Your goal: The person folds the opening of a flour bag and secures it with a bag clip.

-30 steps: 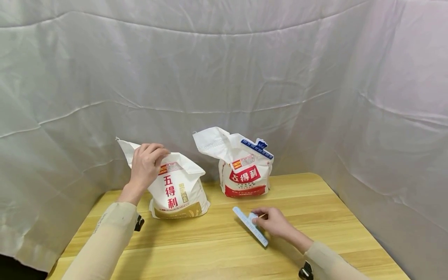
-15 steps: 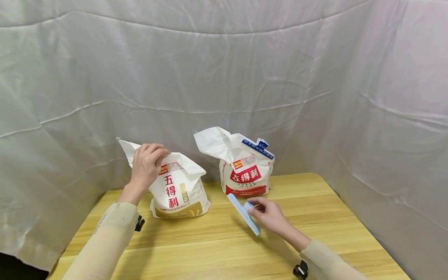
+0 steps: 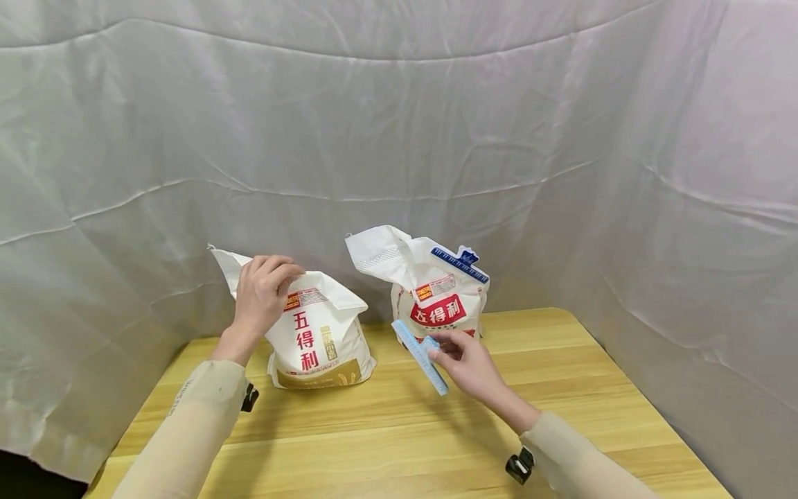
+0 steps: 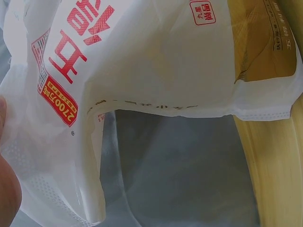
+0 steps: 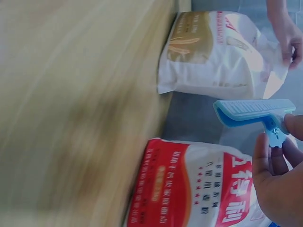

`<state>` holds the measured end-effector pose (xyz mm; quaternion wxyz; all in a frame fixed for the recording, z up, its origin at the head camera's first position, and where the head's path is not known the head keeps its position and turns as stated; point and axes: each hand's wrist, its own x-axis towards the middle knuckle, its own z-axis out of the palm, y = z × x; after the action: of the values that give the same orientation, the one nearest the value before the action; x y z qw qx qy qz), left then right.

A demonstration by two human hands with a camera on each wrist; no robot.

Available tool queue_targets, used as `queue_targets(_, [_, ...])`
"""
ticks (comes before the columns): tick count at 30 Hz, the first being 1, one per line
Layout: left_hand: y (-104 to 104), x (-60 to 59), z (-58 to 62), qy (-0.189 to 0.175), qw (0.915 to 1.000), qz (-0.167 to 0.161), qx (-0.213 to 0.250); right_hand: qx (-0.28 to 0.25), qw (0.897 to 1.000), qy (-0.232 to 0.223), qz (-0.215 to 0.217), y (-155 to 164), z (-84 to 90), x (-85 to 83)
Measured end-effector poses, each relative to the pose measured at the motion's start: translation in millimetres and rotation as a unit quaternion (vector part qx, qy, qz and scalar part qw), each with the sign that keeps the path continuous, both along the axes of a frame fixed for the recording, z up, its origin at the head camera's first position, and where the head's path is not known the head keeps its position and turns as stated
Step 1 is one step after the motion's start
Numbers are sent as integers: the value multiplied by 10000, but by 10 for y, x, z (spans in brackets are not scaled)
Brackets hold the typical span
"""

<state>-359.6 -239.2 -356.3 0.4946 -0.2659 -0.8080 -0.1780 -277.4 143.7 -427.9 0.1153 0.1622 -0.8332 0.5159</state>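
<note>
On the left of the table stands a white flour bag [image 3: 318, 333] with red characters and a gold base band. My left hand [image 3: 262, 291] grips its folded top; the left wrist view shows part of the thumb on the white bag [image 4: 156, 71]. My right hand [image 3: 467, 364] pinches a light blue sealing clip [image 3: 420, 357] by its handle, raised above the table in front of the second bag. In the right wrist view the clip [image 5: 255, 111] has its long bar pointing away from the fingers, and its jaws hold nothing.
A second flour bag [image 3: 439, 308], with red bands, stands at the back right. A dark blue clip [image 3: 460, 265] sits across its top, and its loose white corner flops left. Grey cloth [image 3: 399, 138] hangs behind the wooden table [image 3: 349, 443] and at both sides.
My right hand has lifted the light blue clip and carried it forward and left, toward the bags. My left hand has stayed on the left bag's top.
</note>
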Motion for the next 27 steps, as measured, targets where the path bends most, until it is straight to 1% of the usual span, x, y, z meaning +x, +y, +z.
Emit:
queue_targets(2, [0, -1, 0, 4, 10000, -7, 0, -51, 10000, 3, 5, -30, 42, -13])
queue_targets(9, [-3, -15, -5, 69, 10000, -45, 11, -262, 9992, 275, 139, -136, 172, -61])
queue_targets(18, [-16, -4, -15, 132, 9999, -21, 1, -496, 9975, 454, 197, -292, 287, -106])
queue_targets(27, [-10, -1, -21, 116, 9999, -52, 11, -517, 9960, 701, 181, -425, 384, -178])
